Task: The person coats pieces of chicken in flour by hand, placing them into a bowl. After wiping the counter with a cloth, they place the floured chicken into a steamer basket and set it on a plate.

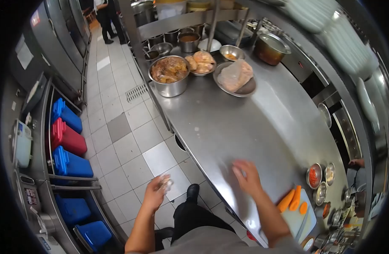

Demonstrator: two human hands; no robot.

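My left hand is held over the tiled floor, left of the steel counter, with its fingers closed on a small whitish crumpled thing. Over the counter, near its front edge, my right hand has its fingers apart and nothing in them. To the right of that hand, peeled carrots and a knife lie on a white cutting board.
At the counter's far end stand a pot of brown food, a bowl with a plastic bag of pale meat and a large pot. Small bowls line the right side. Blue bins stand left. Two people stand far off.
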